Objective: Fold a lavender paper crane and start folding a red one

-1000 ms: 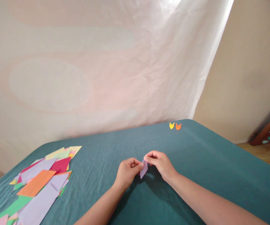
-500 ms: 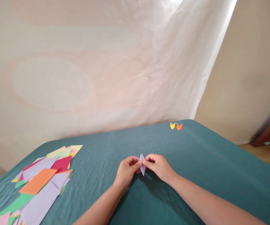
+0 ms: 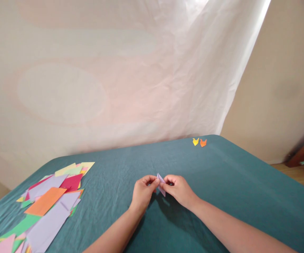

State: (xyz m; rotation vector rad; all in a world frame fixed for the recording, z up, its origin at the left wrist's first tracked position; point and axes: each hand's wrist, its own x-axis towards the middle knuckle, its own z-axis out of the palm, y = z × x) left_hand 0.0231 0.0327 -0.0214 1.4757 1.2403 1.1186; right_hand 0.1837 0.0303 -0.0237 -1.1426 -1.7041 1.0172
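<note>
A small lilac piece of folded origami paper (image 3: 162, 191) is pinched between both hands, just above the table in the lower middle of the head view. It is narrow and pointed at both ends, tilted with its top leaning left. My left hand (image 3: 144, 191) is closed, thumb and forefinger on the paper's left edge near the top. From the other side my right hand (image 3: 178, 189) grips it, also closed, with the thumb lying across its middle. The fingers hide part of the folds.
Loose coloured paper sheets (image 3: 49, 200) lie in a spread pile on the left of the green cloth-covered table (image 3: 109, 175). Near the far right corner rest a yellow paper crane (image 3: 195, 142) and an orange paper crane (image 3: 203, 143). A pale sheet (image 3: 141, 88) hangs behind.
The lilac paper has turned from nearly upright to a stronger tilt, its top to the left and its lower tip to the right. Both hands keep hold of it; the view has shifted slightly.
</note>
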